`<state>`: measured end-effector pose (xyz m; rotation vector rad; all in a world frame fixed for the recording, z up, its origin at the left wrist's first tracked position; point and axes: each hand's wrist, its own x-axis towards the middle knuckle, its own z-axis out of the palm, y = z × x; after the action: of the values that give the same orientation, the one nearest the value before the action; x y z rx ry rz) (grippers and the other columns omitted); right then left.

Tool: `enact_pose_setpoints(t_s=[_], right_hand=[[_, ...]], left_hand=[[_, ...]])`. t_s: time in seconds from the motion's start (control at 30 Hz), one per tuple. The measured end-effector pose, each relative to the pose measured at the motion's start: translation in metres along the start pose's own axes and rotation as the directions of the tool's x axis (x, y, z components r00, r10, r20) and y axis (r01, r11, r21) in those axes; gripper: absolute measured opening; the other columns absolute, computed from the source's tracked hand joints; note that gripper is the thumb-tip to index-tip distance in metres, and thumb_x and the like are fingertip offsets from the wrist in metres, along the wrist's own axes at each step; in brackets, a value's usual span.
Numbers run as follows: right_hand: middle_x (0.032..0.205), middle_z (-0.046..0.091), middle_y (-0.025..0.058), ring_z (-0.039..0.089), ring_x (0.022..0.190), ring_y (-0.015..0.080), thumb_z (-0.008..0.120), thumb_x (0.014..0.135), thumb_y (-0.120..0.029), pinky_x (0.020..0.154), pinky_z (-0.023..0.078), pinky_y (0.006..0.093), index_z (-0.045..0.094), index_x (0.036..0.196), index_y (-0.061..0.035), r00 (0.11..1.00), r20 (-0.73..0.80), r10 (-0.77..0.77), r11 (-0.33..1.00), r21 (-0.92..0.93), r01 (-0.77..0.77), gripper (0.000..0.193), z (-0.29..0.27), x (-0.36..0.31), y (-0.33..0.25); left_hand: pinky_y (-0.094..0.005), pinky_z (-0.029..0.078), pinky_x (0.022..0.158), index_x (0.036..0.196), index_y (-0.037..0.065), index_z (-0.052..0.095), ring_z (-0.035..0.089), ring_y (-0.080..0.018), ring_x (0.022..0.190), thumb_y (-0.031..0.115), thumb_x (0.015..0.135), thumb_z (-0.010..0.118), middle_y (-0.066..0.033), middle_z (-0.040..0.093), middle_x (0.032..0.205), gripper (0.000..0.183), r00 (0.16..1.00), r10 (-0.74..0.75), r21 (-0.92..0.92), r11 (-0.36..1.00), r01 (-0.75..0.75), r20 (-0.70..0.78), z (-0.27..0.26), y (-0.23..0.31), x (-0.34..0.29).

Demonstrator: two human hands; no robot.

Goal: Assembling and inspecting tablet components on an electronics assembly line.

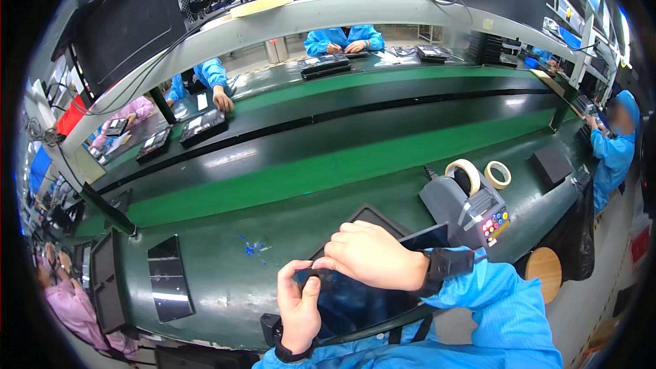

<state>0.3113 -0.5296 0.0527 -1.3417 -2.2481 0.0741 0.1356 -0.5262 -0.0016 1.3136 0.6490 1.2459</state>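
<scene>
Apparently working at the corner of a dark panel (362, 307) just below 2 hands: gripping it with left hand (299, 318), curling right hand (372, 253) alongside, cannot tell if pinching; likely calling for steady support next

- Free desk (219, 287) runs left of the hands (372, 253) to a dark panel (169, 260), save for blue bits (254, 247).
- Just beyond them, a black tray (372, 214) intrudes.
- Rightward, a grey tape dispenser (443, 199) obstructs; a gap separates it from a black block (551, 166).
</scene>
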Motion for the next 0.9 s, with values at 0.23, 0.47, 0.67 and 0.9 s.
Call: enact_pose_setpoints(t_s=[0.23, 0.47, 0.67, 0.9], right_hand=[[0.074, 0.060, 0.0066, 0.058, 0.075, 0.0239, 0.056, 0.085, -0.014, 0.067, 0.045, 0.0339, 0.062, 0.073, -0.0071, 0.759, -0.628, 0.172, 0.968, 0.250, -0.012, 0.015, -0.014, -0.073, -0.010], [0.062, 0.053, 0.0098, 0.050, 0.062, 0.0256, 0.047, 0.085, -0.008, 0.059, 0.039, 0.0360, 0.055, 0.061, -0.0021, 0.419, -0.529, 0.738, 0.647, 0.379, -0.662, 0.026, 0.082, -0.196, 0.004], [0.059, 0.050, 0.0061, 0.047, 0.059, 0.0268, 0.057, 0.074, -0.006, 0.055, 0.035, 0.0381, 0.050, 0.055, -0.0084, 0.445, -0.576, 0.686, 0.614, 0.130, -0.778, 0.020, 0.098, -0.187, 0.017], [0.062, 0.048, 0.0106, 0.047, 0.061, 0.0300, 0.061, 0.075, -0.004, 0.056, 0.037, 0.0396, 0.047, 0.060, -0.0048, 0.465, -0.563, 0.683, 0.602, 0.074, -0.795, 0.021, 0.074, -0.188, 0.010]], left_hand=[[-0.0199, 0.039, 0.078, 0.116, 0.008, 0.047, 0.048, -0.0063, 0.086, 0.008, 0.090, 0.059, 0.0005, 0.052, 0.099, 0.029, 0.980, 0.046, 0.057, 0.998, -0.036, -0.195, -0.046, 0.002, 0.027], [-0.0265, 0.043, 0.086, 0.119, 0.009, 0.048, 0.053, -0.0139, 0.096, 0.015, 0.095, 0.051, -0.0040, 0.055, 0.108, 0.024, 0.949, 0.164, 0.145, 0.981, -0.128, -0.268, -0.081, 0.024, 0.128], [-0.0281, 0.045, 0.084, 0.118, 0.008, 0.051, 0.054, -0.0142, 0.095, 0.013, 0.094, 0.052, -0.0036, 0.057, 0.105, 0.025, 0.967, 0.013, 0.112, 0.994, 0.016, -0.256, -0.110, -0.032, 0.257], [-0.0318, 0.048, 0.079, 0.113, 0.011, 0.054, 0.057, -0.0170, 0.091, 0.012, 0.092, 0.055, -0.0044, 0.059, 0.099, 0.021, 0.921, -0.364, -0.005, 0.930, 0.367, -0.138, -0.064, -0.179, 0.360]])
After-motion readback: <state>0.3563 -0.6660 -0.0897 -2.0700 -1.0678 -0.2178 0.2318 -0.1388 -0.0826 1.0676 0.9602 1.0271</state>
